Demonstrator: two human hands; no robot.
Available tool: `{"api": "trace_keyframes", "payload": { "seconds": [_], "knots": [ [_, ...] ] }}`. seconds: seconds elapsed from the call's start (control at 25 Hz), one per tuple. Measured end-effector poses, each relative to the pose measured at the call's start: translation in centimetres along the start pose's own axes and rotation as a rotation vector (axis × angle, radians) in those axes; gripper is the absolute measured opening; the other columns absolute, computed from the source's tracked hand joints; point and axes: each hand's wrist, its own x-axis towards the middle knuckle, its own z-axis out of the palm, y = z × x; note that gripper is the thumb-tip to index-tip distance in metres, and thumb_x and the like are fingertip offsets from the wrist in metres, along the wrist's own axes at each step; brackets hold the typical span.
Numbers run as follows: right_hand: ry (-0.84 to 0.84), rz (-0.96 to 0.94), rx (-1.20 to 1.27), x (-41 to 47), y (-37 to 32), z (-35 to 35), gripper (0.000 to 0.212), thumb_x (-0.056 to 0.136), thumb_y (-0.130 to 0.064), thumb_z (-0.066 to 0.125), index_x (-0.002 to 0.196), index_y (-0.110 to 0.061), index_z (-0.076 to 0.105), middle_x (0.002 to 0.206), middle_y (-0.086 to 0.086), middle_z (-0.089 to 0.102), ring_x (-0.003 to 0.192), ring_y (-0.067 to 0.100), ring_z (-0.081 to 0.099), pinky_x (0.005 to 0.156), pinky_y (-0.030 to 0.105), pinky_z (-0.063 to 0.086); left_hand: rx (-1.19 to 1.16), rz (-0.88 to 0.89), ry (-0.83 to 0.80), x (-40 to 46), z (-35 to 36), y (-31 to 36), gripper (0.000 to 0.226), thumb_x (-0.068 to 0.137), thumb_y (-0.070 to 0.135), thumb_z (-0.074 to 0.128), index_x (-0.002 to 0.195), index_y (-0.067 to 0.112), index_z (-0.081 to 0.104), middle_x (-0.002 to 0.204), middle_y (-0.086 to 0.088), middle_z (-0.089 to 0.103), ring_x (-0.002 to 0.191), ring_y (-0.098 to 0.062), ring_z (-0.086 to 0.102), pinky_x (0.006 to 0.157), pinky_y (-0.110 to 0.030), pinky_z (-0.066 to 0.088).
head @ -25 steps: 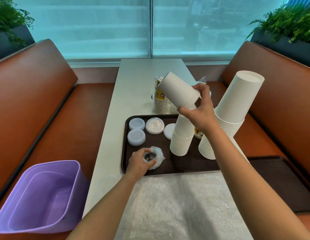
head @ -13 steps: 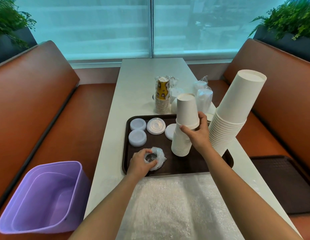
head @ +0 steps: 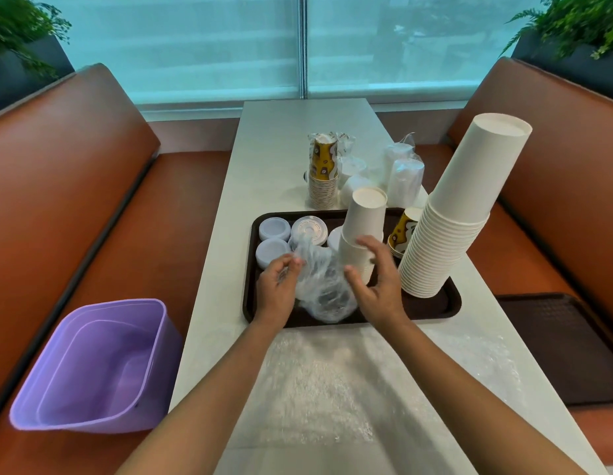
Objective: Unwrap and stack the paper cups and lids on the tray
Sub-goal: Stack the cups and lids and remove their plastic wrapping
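Observation:
A dark brown tray (head: 432, 308) lies across the white table. On it stand a small stack of white cups (head: 361, 231), a tall leaning stack of white cups (head: 459, 207), a short stack of yellow printed cups (head: 402, 233) and several white lids (head: 274, 229). At the tray's front a clear plastic wrap (head: 323, 286) holds a bundle of lids. My left hand (head: 277, 286) pinches the wrap's left side. My right hand (head: 377, 281) hovers with fingers spread just right of the wrap, in front of the small cup stack, holding nothing.
Behind the tray stand a wrapped stack of yellow printed cups (head: 323, 169) and wrapped clear lids (head: 402, 176). A sheet of bubble wrap (head: 349, 389) covers the near table. A purple bin (head: 95, 368) sits on the left bench, a second dark tray (head: 565, 347) on the right bench.
My right hand let go of the small white cup stack and came down beside the wrapped bundle. My left hand lifted and pulled up the plastic wrap.

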Motion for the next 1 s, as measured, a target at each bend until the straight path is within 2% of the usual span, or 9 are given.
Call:
{"api": "trace_keyframes", "payload": {
  "seconds": [0.12,0.2,0.32,0.44,0.56,0.68,0.76,0.92,1.0],
  "knots": [
    [-0.331,0.363,0.165,-1.0,-2.4,-0.3,0.062,0.081,-0.040,0.072,0.131,-0.028,0.038,0.122,-0.012,0.049,0.111,0.000,0.050,0.094,0.019,0.043,-0.110,0.029,-0.029,-2.7,1.0,2.8,0.014,0.095,0.012,0.052,0.090,0.008,0.064,0.082,0.008,0.064,0.077,0.007,0.060,0.077,-0.011,0.046],
    [-0.232,0.542,0.249,-1.2,-3.3,-1.1,0.062,0.080,-0.045,0.068,0.130,-0.027,0.035,0.121,-0.008,0.053,0.108,0.007,0.056,0.091,0.024,0.047,-0.261,-0.052,0.059,-3.9,1.4,4.2,0.020,0.097,0.015,0.048,0.083,0.017,0.062,0.081,0.008,0.063,0.077,0.003,0.060,0.077,-0.015,0.049],
    [-0.150,0.893,0.474,-2.2,-3.6,-2.6,0.053,0.092,-0.060,0.037,0.125,-0.019,0.043,0.115,0.003,0.057,0.108,0.024,0.058,0.086,0.035,0.046,-0.541,-0.247,0.203,-5.0,1.2,6.0,0.021,0.099,0.023,0.045,0.087,0.020,0.062,0.086,0.006,0.064,0.090,-0.012,0.061,0.089,-0.034,0.050],
    [-0.233,1.140,0.760,-3.3,-3.2,-3.5,0.048,0.093,-0.051,0.041,0.119,-0.013,0.054,0.108,0.014,0.060,0.102,0.035,0.059,0.090,0.045,0.045,-0.780,-0.361,0.132,-6.5,0.8,6.5,0.021,0.101,0.023,0.040,0.099,0.020,0.060,0.102,0.001,0.066,0.101,-0.016,0.062,0.085,-0.036,0.052],
    [-0.263,1.104,0.843,-3.9,-3.4,-4.2,0.052,0.078,-0.049,0.054,0.113,-0.011,0.059,0.106,0.015,0.063,0.092,0.030,0.060,0.080,0.040,0.046,-0.876,-0.375,0.081,-8.0,0.2,6.5,0.024,0.102,0.023,0.038,0.115,0.018,0.057,0.115,-0.004,0.065,0.107,-0.019,0.062,0.080,-0.033,0.056],
    [-0.333,0.994,0.960,-5.4,-2.9,-4.7,0.080,0.057,-0.054,0.078,0.124,-0.016,0.057,0.120,0.015,0.062,0.099,0.032,0.062,0.078,0.036,0.052,-0.956,-0.402,0.123,-8.6,-0.9,6.5,0.028,0.102,0.021,0.038,0.122,0.014,0.056,0.113,-0.003,0.066,0.102,-0.018,0.064,0.070,-0.030,0.058],
    [-0.364,0.895,1.030,-6.7,-2.9,-5.0,0.086,0.046,-0.045,0.090,0.122,-0.018,0.058,0.112,0.011,0.066,0.095,0.027,0.064,0.074,0.033,0.055,-0.974,-0.414,0.122,-9.1,-1.7,6.3,0.033,0.101,0.021,0.039,0.131,0.011,0.052,0.122,-0.006,0.063,0.109,-0.022,0.062,0.070,-0.029,0.058],
    [-0.155,0.728,0.624,-8.0,-3.8,-5.4,0.005,0.086,-0.013,0.064,0.089,-0.017,0.063,0.082,-0.002,0.067,0.080,0.013,0.059,0.074,0.031,0.047,-0.811,-0.443,0.103,-10.3,-2.4,5.6,0.024,0.100,0.023,0.043,0.114,0.016,0.060,0.113,-0.004,0.066,0.106,-0.021,0.062,0.082,-0.034,0.055],
    [0.034,0.690,0.355,-8.5,-3.8,-6.7,0.022,0.093,-0.006,0.051,0.077,-0.016,0.062,0.080,-0.002,0.063,0.080,0.014,0.056,0.076,0.032,0.045,-0.507,-0.379,0.215,-11.0,-2.7,5.5,0.021,0.099,0.024,0.044,0.097,0.016,0.063,0.097,0.001,0.066,0.094,-0.016,0.062,0.081,-0.025,0.051]
  ]
}}
